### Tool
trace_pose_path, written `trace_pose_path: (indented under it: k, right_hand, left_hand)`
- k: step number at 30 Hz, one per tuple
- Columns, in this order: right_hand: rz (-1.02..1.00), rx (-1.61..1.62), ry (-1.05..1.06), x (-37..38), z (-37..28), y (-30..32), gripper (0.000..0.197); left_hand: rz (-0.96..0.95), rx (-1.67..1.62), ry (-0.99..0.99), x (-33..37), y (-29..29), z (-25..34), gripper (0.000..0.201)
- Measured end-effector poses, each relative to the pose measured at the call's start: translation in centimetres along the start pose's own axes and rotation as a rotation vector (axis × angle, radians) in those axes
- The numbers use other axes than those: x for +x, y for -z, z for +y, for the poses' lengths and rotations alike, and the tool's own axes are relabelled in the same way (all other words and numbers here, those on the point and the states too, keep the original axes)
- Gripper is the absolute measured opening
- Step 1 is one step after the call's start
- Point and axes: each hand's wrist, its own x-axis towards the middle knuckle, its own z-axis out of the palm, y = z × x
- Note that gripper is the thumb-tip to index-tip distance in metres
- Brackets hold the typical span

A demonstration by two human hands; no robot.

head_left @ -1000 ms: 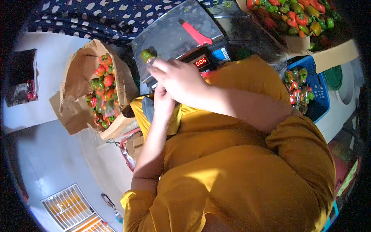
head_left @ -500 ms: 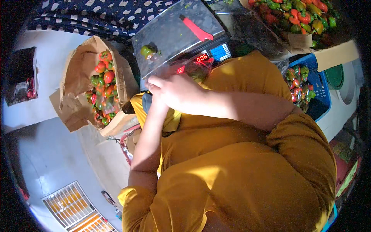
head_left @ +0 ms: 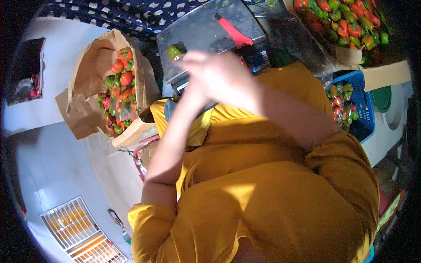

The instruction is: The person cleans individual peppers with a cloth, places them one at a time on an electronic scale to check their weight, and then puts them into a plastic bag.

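Note:
My right hand point(head_left: 230, 79) and my left hand point(head_left: 196, 85) are together just in front of a digital scale point(head_left: 204, 26). Both are smeared by motion, and the right covers much of the left, so whatever is between them cannot be made out. On the scale's metal plate, just beyond my hands, lies a green bell pepper point(head_left: 174, 51). A long red-handled tool with a dark end point(head_left: 234, 31) lies farther right on the plate. My hands and forearm hide part of the scale's front panel.
To the left stands an open paper sack point(head_left: 83, 87) of red and green peppers point(head_left: 125, 79). A cardboard box point(head_left: 388, 73) with more peppers is at the far right. Below it, a blue plastic basket point(head_left: 362, 105) holds bagged peppers point(head_left: 340, 103). Dark patterned cloth point(head_left: 105, 15) hangs behind.
My hands have moved up and right, nearer the plate, and blurred. The clear bag seen by the display earlier is no longer visible. The whole view has shifted slightly.

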Motion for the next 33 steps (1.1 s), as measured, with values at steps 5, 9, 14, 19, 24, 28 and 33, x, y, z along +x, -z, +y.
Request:
trace_pose_path:
  k: [5,9,14,19,24,28,33]
  right_hand:
    - [0.449,0.016,0.011,1.4,6.6,4.6,0.025]
    - [0.235,0.301,-0.203,1.7,6.3,5.6,0.032]
    - [0.435,0.116,-0.049,1.4,6.6,4.0,0.029]
    - [0.395,0.135,-0.109,1.4,7.2,3.5,0.032]
    - [0.375,0.364,-0.016,1.4,6.9,3.6,0.042]
    - [0.252,0.302,0.026,1.5,6.1,3.3,0.054]
    - [0.195,0.281,0.024,1.2,5.6,2.7,0.057]
  left_hand:
    - [0.448,-0.479,0.101,1.6,9.3,0.0,0.017]
    - [0.359,0.322,-0.056,1.9,9.4,-5.6,0.044]
    - [0.380,0.359,0.018,3.0,8.8,-4.8,0.034]
    - [0.485,-1.144,-0.057,2.6,10.2,3.1,0.038]
    - [0.164,-0.993,-0.015,3.9,7.4,7.5,0.041]
    - [-0.022,-0.536,0.060,3.1,6.7,6.6,0.038]
    - [-0.105,0.406,0.089,2.6,7.8,8.0,0.029]
